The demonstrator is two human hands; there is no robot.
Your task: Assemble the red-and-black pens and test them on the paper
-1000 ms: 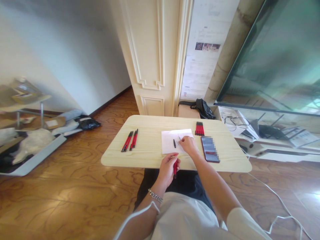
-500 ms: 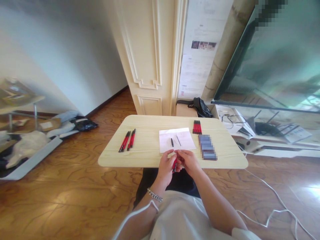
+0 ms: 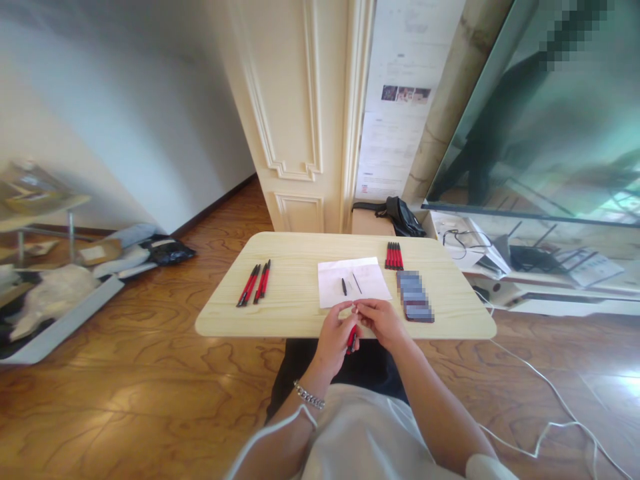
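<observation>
My left hand (image 3: 335, 337) is closed around a red pen barrel (image 3: 352, 339), whose dark end points down toward my lap. Close against it, the fingertips of my right hand (image 3: 384, 325) are pinched together at the barrel's upper end; whatever lies between them is too small to make out. Just beyond both hands lies a white sheet of paper (image 3: 330, 272). On the sheet rest a short black pen part (image 3: 344, 287) and a thin dark ink refill (image 3: 357, 283), with a faint small thing between them that I cannot identify.
Several red and black pens (image 3: 249, 285) lie at the left of the pale table (image 3: 290, 320). More pens (image 3: 394, 255) stand in a tidy row at the back right, with a phone (image 3: 416, 297) in front of them. A white cable (image 3: 530, 373) trails over the floor.
My right fingertips have drawn closer together above the barrel, and both hands have shifted slightly. A dark reflection has appeared in the screen at the right. The pens and paper stay put.
</observation>
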